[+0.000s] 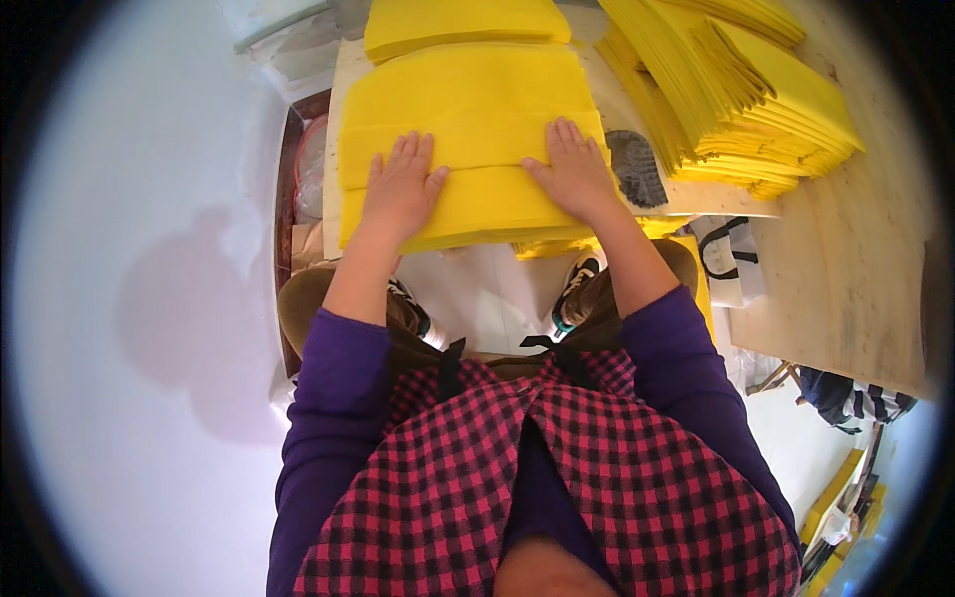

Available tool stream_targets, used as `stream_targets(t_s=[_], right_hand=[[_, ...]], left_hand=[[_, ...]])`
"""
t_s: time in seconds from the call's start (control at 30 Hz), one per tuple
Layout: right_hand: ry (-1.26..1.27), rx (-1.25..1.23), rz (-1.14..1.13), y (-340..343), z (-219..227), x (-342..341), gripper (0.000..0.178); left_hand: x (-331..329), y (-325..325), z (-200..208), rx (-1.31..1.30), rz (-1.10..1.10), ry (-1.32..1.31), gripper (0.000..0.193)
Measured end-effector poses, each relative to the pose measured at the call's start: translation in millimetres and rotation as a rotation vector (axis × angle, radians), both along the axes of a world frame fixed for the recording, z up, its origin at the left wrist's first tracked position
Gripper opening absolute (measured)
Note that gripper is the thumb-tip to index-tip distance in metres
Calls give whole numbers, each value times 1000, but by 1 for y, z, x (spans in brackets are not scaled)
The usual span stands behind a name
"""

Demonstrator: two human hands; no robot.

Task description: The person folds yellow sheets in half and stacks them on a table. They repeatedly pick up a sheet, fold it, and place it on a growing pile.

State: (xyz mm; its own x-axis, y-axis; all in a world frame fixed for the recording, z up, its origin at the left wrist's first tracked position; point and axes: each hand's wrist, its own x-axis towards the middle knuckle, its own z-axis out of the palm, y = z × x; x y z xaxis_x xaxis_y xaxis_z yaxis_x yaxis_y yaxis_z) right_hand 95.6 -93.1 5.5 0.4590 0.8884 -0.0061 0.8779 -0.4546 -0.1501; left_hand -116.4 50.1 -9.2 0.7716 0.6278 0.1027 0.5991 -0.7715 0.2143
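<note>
A stack of yellow fabric sheets lies before me on a wooden table, its near part crossed by a fold or edge line. My left hand rests flat on the left of this stack, fingers pointing away from me. Over on the right side, my right hand presses down the same way, fingers stretched out. Both thumbs point inward along the line across the fabric, and neither hand grips anything. The stack's front edge hangs near the table's edge, above my knees.
Another yellow stack lies just beyond. To the right are piled bundles of folded yellow fabric and a dark grey patch. A white bag with black handles is below the tabletop. A white wall stands at left.
</note>
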Motion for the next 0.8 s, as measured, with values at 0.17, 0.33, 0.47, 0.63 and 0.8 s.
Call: stream_targets(t_s=[0.17, 0.33, 0.47, 0.63, 0.8], right_hand=[[-10, 12, -28, -6, -4, 6, 83], [-25, 23, -39, -6, -5, 5, 84], [-32, 25, -37, -6, -6, 4, 84], [-61, 16, -11, -7, -6, 4, 84], [-79, 12, -30, -7, -9, 4, 84]], left_hand=[[-24, 14, 8, -5, 175, 75, 65], [-26, 11, 30, 217, 247, 131, 66], [25, -19, 41, 249, -72, -88, 61], [94, -50, 37, -32, -254, -92, 58], [77, -27, 14, 42, -117, 12, 57]])
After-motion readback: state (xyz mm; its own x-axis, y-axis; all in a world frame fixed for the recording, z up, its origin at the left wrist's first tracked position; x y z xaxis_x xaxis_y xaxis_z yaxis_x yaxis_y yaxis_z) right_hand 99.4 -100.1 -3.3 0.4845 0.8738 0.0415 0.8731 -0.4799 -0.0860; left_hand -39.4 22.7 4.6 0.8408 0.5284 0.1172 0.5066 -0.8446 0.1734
